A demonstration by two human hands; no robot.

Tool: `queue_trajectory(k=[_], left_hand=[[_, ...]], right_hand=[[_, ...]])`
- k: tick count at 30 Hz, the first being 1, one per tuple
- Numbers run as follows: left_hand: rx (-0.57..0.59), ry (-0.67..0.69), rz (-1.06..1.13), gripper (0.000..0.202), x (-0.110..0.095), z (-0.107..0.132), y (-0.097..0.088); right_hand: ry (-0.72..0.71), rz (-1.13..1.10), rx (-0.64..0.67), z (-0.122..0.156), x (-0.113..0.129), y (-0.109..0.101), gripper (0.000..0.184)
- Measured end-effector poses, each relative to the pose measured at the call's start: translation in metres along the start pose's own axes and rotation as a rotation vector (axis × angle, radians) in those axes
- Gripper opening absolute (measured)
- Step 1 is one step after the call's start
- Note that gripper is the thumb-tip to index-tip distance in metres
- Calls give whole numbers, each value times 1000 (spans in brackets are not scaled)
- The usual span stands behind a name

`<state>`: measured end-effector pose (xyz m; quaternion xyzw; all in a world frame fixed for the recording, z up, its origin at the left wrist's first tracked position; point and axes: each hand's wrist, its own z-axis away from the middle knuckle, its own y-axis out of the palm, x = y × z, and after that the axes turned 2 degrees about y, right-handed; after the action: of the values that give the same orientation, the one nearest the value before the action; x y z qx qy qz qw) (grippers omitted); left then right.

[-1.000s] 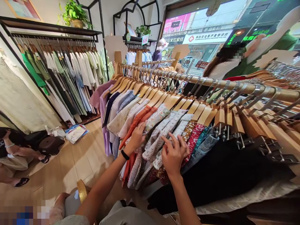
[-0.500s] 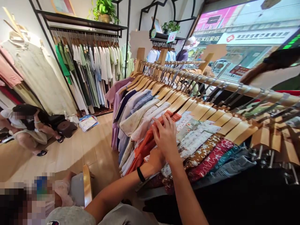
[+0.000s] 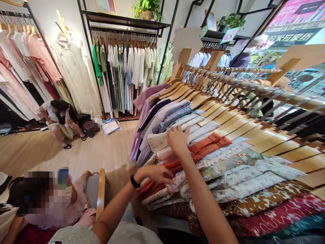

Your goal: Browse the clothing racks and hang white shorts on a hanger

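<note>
– Two hands in view, both among the hung clothes. Left hand (image 3: 154,173) first?
– It's low at the near edge, with a black wristband (image 3: 135,181) on the wrist. The fingers are stretched nearly flat, lying along the orange garment (image 3: 210,145) where it meets the flowered garments (image 3: 228,166). I can't see it gripping anything.
– Right hand (image 3: 177,139)?
– Higher up. The fingers are bent down over the cream garment (image 3: 157,141), touching it, just beside the orange one. It's seen from the back, so I can't tell if it pinches the cloth or only rests on it.
– Where do the garments hang?
– On wooden hangers (image 3: 228,117), packed tight along a wooden rail (image 3: 254,88) that runs off to the right. Cream is left of orange and the flowered ones are right of it.
– Anyone else?
– A person crouching (image 3: 61,118) on the floor (image 3: 83,156) by the far-left wall, well apart. A person seated (image 3: 50,203) at bottom left, beside a wooden chair (image 3: 101,193).
</note>
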<state>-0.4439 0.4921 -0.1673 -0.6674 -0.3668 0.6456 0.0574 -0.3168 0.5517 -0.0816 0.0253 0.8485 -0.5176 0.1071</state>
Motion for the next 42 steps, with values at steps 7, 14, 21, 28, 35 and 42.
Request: queue_trajectory(k=[7,14,21,28,35,42], left_hand=[[-821,38,-334,54,22,-46,-118],[-558,203,-582,40,63,-129,-172],[-270,556,-860,42,77,-164,-211],[-32,833,-809,42,103,-182,-227],[-27,879,-713,51,126,-185,-240],[-81,946,-946,49,130,-184,-247]], right_hand=[[-9,120,-69,19,-1,15,29],[130,254,-46,26,2,25,37],[397,177,17,-25,30,36,52],[384,-166,-5,-19,24,67,80],[435,-248,30,27,11,59,81],[187,142,6,55,-12,57,60]])
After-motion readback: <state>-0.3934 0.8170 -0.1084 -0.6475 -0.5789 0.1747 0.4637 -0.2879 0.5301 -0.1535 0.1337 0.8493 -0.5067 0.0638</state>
